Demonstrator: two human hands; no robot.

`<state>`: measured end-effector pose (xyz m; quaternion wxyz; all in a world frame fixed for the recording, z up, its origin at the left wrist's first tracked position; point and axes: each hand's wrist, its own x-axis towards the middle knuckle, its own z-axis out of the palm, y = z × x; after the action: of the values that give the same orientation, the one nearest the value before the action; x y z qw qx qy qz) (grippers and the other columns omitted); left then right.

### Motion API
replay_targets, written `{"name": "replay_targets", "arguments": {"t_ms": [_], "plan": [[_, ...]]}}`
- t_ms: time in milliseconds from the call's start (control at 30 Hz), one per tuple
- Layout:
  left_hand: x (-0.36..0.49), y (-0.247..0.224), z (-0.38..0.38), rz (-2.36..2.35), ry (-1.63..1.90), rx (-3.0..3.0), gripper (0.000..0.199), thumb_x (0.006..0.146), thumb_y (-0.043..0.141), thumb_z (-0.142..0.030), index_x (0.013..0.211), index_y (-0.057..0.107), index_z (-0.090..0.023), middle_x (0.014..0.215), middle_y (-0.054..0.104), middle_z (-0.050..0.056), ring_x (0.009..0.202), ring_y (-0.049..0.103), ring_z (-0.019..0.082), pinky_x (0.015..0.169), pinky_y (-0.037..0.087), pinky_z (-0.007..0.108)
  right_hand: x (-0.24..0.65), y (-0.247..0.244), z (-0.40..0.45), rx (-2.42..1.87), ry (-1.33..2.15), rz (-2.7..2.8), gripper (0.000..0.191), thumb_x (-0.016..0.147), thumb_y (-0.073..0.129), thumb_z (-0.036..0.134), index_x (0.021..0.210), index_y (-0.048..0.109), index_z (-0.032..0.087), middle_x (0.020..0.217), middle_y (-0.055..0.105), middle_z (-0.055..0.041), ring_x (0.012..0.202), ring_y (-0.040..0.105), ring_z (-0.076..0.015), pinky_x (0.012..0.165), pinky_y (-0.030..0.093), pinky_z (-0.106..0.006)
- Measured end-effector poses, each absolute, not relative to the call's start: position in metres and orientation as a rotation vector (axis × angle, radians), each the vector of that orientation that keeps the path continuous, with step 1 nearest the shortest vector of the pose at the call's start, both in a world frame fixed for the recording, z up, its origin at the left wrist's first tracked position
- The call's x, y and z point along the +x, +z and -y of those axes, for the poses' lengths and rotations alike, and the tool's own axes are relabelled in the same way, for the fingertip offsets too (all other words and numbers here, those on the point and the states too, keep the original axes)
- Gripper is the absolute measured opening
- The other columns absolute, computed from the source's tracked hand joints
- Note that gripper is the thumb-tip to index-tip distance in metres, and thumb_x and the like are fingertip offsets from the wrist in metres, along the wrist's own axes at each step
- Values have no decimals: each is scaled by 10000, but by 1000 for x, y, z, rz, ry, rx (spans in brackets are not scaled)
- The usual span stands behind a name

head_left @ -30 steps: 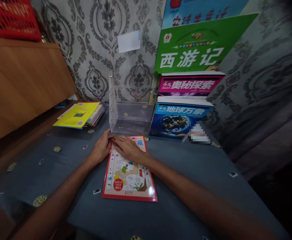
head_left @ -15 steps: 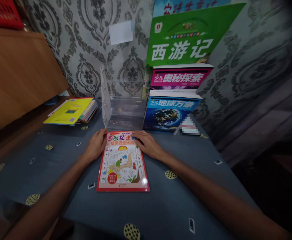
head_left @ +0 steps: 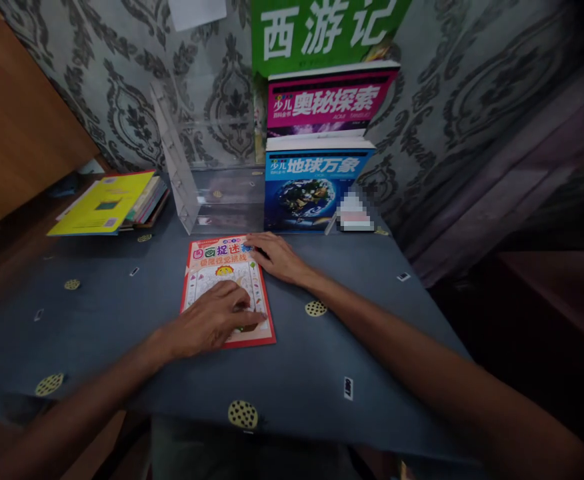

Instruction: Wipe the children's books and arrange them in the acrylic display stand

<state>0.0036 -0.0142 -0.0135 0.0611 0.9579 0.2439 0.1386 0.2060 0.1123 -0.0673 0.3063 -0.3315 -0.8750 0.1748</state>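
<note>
A thin red-bordered picture book (head_left: 225, 272) with a cartoon cover lies flat on the patterned blue-grey tablecloth (head_left: 292, 380). Over its lower half spreads my left hand (head_left: 217, 313), palm down, thumb and fingers apart, covering much of the cover picture. Whether it presses on the book or hovers just above, I cannot tell. My right hand (head_left: 279, 257) rests at the book's upper right corner, fingers stretched over the edge. Just behind the book stands a clear tiered rack (head_left: 182, 180) whose left side holds no books.
On the rack's right side stand a blue book (head_left: 305, 200), a magenta book (head_left: 332, 103) and a green book (head_left: 322, 33). A pixelated white object (head_left: 355, 217) is beside them. A yellow-topped book stack (head_left: 97, 207) lies left, near a wooden cabinet (head_left: 22, 93).
My left hand has left the book's top left corner and come down over its lower cover. My right hand stays at the top right corner. The view has tilted down and shifted right.
</note>
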Motion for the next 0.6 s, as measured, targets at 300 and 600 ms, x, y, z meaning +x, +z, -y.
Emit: {"name": "replay_targets", "arguments": {"t_ms": [300, 600], "plan": [[7, -28, -57, -1170, 402, 2928, 400, 966, 387, -134, 1207, 683, -253, 915, 536, 63, 868, 469, 207, 782, 433, 346, 210, -59, -113, -992, 671, 2138, 344, 1011, 408, 260, 1240, 654, 189, 1229, 708, -87, 1142, 636, -218, 1016, 458, -386], [5, -28, -103, -1388, 442, 2858, 466, 898, 402, -77, 1234, 692, -219, 923, 526, 70, 874, 492, 214, 803, 438, 350, 209, -54, -110, -1065, 641, 2116, 359, 1038, 355, 292, 1235, 634, 181, 1228, 699, -86, 1119, 628, -221, 995, 447, -373]]}}
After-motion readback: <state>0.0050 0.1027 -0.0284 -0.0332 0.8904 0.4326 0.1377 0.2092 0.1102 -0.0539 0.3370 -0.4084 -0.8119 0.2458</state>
